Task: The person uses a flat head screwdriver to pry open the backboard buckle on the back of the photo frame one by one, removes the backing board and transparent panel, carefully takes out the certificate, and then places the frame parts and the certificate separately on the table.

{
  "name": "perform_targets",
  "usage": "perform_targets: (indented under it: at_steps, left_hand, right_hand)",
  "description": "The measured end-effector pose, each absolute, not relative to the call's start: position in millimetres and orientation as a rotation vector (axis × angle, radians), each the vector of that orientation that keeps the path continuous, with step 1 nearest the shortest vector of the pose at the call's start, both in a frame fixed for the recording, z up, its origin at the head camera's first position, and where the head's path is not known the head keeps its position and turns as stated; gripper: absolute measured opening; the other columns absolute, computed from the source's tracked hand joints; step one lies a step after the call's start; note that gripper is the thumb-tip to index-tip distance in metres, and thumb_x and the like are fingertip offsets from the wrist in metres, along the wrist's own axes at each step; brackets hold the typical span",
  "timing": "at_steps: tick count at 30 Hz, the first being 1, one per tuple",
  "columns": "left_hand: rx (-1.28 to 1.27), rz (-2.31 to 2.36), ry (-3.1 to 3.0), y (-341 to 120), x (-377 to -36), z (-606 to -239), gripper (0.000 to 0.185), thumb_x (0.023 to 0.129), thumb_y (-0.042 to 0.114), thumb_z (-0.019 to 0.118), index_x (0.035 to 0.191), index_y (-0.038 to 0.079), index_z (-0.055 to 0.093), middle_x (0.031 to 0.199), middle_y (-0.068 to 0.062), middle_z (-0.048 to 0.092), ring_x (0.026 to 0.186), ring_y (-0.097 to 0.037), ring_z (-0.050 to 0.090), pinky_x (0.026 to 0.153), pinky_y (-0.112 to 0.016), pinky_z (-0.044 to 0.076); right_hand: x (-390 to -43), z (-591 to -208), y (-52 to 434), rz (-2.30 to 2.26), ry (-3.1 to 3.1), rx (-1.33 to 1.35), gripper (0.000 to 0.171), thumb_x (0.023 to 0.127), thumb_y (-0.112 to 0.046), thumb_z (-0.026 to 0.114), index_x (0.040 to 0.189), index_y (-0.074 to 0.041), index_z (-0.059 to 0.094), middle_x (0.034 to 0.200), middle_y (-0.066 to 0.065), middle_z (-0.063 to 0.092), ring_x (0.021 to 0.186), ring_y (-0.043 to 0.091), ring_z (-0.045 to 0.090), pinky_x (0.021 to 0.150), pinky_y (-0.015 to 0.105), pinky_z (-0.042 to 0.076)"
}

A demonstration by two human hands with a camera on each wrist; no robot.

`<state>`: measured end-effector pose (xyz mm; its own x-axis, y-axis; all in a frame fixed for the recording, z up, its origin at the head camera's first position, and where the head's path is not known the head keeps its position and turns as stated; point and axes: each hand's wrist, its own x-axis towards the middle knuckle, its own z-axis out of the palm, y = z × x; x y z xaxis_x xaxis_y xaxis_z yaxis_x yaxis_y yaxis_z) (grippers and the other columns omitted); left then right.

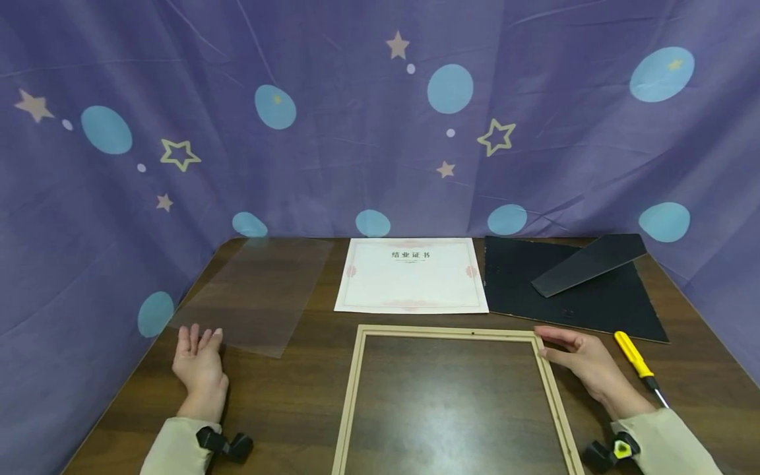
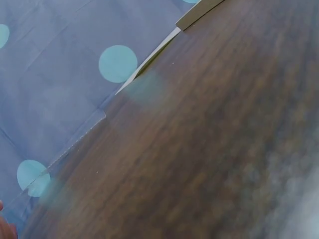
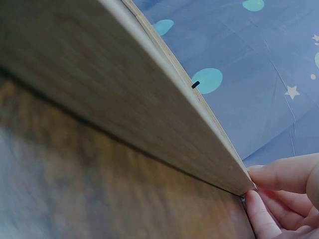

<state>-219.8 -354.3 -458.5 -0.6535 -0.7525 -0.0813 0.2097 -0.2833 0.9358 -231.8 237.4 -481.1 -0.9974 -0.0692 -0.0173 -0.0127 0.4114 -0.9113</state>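
Note:
A pale wooden picture frame (image 1: pixel 448 334) lies at the front of the table. My right hand (image 1: pixel 584 363) pinches its far right corner between thumb and fingers; in the right wrist view, the fingers (image 3: pixel 284 174) meet at the end of the wooden side (image 3: pixel 149 94). My left hand (image 1: pixel 200 371) is palm up with its fingers loosely extended, by the near left edge of a clear plastic sheet (image 1: pixel 261 297). Only a bit of left fingers (image 2: pixel 7 230) shows in the left wrist view.
A white certificate (image 1: pixel 415 284) lies at the back middle. To its right is a black backing board (image 1: pixel 516 277) with a stand leg (image 1: pixel 594 264) raised on it. A yellow-handled screwdriver (image 1: pixel 634 354) lies beside my right hand. A purple curtain (image 1: pixel 332 152) hangs behind the table (image 1: pixel 285 396).

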Motion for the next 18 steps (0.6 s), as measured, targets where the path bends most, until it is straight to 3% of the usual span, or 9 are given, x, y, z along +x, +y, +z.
perform_targets:
  at_steps: [2,5,12,18]
  left_hand:
    - [0.699,-1.931,-1.409,-354.5,-220.6,-458.6,0.077,0.089,-0.004,0.056,0.151,0.012,0.013,0.156,-0.004,0.019,0.138,-0.016,0.027,0.104,-0.015,0.034]
    - [0.694,-1.85,-1.499,-355.2,-222.2,-460.3,0.078,0.089,-0.003,0.057,0.151,0.01,0.011,0.157,-0.005,0.015,0.141,-0.012,0.019,0.112,-0.018,0.023]
    - [0.759,-1.713,-1.632,-357.2,-222.4,-464.5,0.081,0.087,-0.002,0.061,0.15,0.008,0.011,0.157,-0.002,0.007,0.142,-0.01,0.007,0.114,-0.019,0.012]
    - [0.803,-1.672,-1.712,-358.7,-220.8,-466.3,0.088,0.087,0.001,0.062,0.15,0.009,0.0,0.156,0.002,-0.007,0.138,0.0,-0.008,0.114,-0.019,0.006]
  right_hand:
    - [-231.7,-480.7,237.7,-1.675,2.596,-0.076,0.052,0.083,-0.018,0.073,0.127,0.006,0.056,0.112,-0.009,0.066,0.094,-0.015,0.05,0.079,0.006,0.043]
    - [-231.6,-480.6,237.8,-1.685,2.593,-0.078,0.052,0.083,-0.018,0.073,0.127,0.006,0.056,0.112,-0.01,0.066,0.095,-0.015,0.05,0.079,0.006,0.043]
    - [-230.6,-480.9,237.1,-1.722,2.578,-0.084,0.052,0.082,-0.016,0.073,0.126,0.007,0.055,0.109,-0.015,0.066,0.095,-0.014,0.051,0.079,0.007,0.044]
    - [-229.6,-480.8,236.1,-1.751,2.576,-0.119,0.051,0.083,-0.014,0.072,0.125,0.009,0.055,0.107,-0.018,0.065,0.096,-0.014,0.051,0.08,0.007,0.043]
